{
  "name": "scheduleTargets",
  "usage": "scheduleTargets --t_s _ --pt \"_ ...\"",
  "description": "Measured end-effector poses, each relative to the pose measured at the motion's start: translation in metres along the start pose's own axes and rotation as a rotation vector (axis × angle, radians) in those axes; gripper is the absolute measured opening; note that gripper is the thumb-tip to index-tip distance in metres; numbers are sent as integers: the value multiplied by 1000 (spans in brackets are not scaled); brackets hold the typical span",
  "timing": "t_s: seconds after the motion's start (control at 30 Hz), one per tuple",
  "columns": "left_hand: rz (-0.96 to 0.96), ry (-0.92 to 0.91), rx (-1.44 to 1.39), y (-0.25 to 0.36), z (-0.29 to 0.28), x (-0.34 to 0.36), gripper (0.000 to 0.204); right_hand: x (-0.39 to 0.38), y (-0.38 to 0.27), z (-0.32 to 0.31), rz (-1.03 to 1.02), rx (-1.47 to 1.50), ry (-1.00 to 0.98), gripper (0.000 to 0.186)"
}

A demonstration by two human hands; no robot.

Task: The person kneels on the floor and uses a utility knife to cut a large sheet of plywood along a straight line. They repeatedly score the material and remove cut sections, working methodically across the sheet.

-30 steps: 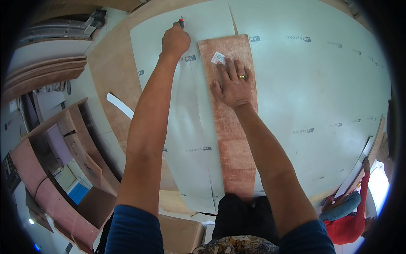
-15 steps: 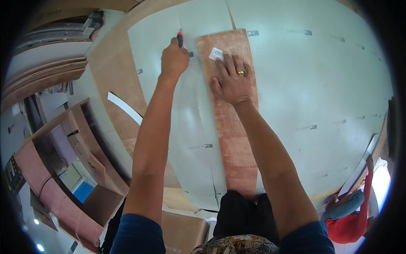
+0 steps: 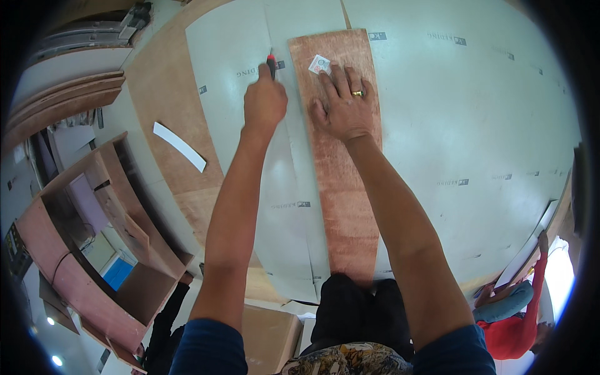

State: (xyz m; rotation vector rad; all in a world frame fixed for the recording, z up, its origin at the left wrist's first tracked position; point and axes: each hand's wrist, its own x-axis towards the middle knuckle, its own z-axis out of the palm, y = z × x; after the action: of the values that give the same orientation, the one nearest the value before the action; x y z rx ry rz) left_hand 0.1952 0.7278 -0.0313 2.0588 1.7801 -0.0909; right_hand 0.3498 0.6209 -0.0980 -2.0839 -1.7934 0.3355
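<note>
Left hand: the left hand (image 3: 265, 103), upper middle of the frame, is closed around the handle of a red-and-black knife (image 3: 271, 64).
Knife: it points toward the top edge of the frame, over the green sheet; whether the tip touches the sheet is too small to tell. It is probably light and stiff, with a sharp tip, so the handle is the safe place to grip.
Right hand: the right hand (image 3: 345, 107) lies flat, fingers somewhat spread, pressing on the wooden board and gripping nothing. A gold-coloured ring (image 3: 358, 93) is on one finger.
Wooden board: the wooden board (image 3: 347, 200) runs from upper middle down to the person's knees. It looks stiff and fairly light, rough enough for a palm to hold; its long edges would give a good grip.
Sticker: a small white sticker (image 3: 319, 64) is near the board's upper end, beside the fingertips.
Green sheet: the pale green sheet (image 3: 462, 125) spreads beneath the board, across the middle and right. It looks thin, wide and smooth, likely to slide or bend; both edges would need support.
White strip: a narrow white strip (image 3: 179, 147) lies on bare plywood (image 3: 156, 78), left of the sheet.
Co-worker: a person in red (image 3: 514, 334) is at the lower right.
</note>
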Motion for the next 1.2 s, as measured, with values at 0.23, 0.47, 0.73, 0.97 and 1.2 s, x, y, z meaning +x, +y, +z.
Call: scheduleTargets --t_s 0.23,0.47,0.73,0.97,1.2 --pt "-5 -24 -36 -7 -2 -32 46 -6 0 0 -8 6 19 63" --pt "-27 -17 -40 -15 21 -65 46 -2 1 3 -31 9 55 62" --pt "-85 -112 -137 -13 8 -85 47 2 3 5 -33 -40 59 62" --pt "-89 383 -304 -47 -4 -93 50 1 2 3 -59 -96 52 63" --pt "-653 170 -619 -149 -13 -42 26 -2 -2 2 -27 -91 -2 64"
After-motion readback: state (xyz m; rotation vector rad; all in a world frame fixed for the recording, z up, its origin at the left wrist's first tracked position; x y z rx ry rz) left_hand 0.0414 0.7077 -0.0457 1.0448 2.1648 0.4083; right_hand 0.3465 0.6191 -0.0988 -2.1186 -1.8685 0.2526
